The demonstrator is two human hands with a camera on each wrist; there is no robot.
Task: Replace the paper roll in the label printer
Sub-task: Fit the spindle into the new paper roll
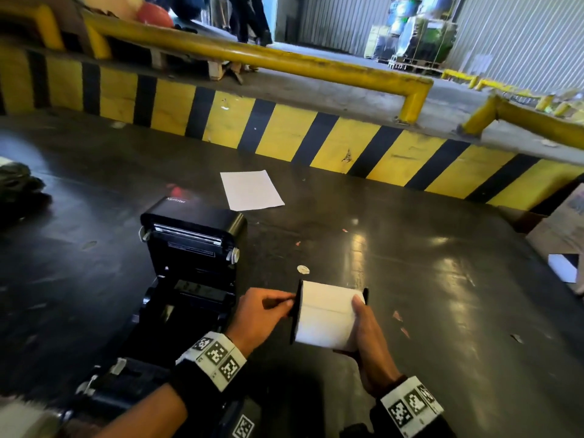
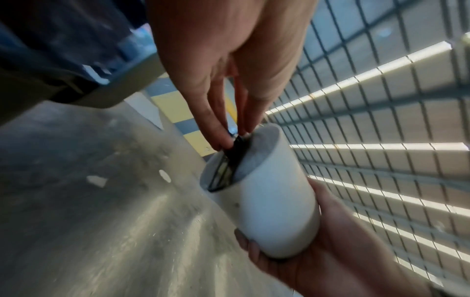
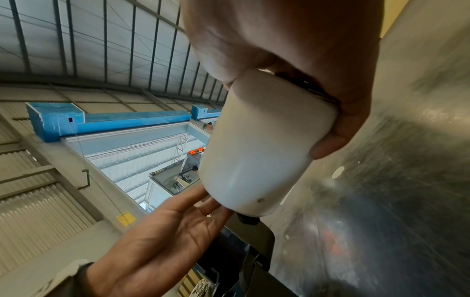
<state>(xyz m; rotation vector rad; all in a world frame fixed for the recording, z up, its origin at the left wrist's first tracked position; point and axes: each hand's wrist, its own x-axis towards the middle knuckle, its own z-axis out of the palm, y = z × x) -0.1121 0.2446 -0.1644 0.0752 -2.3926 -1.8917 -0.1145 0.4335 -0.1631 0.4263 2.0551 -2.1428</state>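
Observation:
A white paper roll (image 1: pixel 327 314) (image 2: pixel 274 203) (image 3: pixel 259 152) hangs above the dark table, just right of the black label printer (image 1: pixel 192 263), whose lid stands open. My right hand (image 1: pixel 368 336) (image 3: pixel 330 104) grips the roll around its right end. A black holder plate (image 1: pixel 297 311) (image 2: pixel 229 160) sits against the roll's left end, and my left hand (image 1: pixel 268 314) (image 2: pixel 229 128) pinches it with thumb and fingertips. A second black plate (image 1: pixel 366 295) shows at the right end. The printer's paper bay (image 1: pixel 196 298) looks dark and holds no roll that I can see.
A white sheet (image 1: pixel 251 189) lies on the table beyond the printer. A round white sticker (image 1: pixel 303 269) and small paper scraps lie near the roll. A yellow-and-black striped curb (image 1: pixel 284 131) runs behind. A cardboard box (image 1: pixel 565 222) stands at the right edge, dark bags (image 1: pixel 19 188) at the left.

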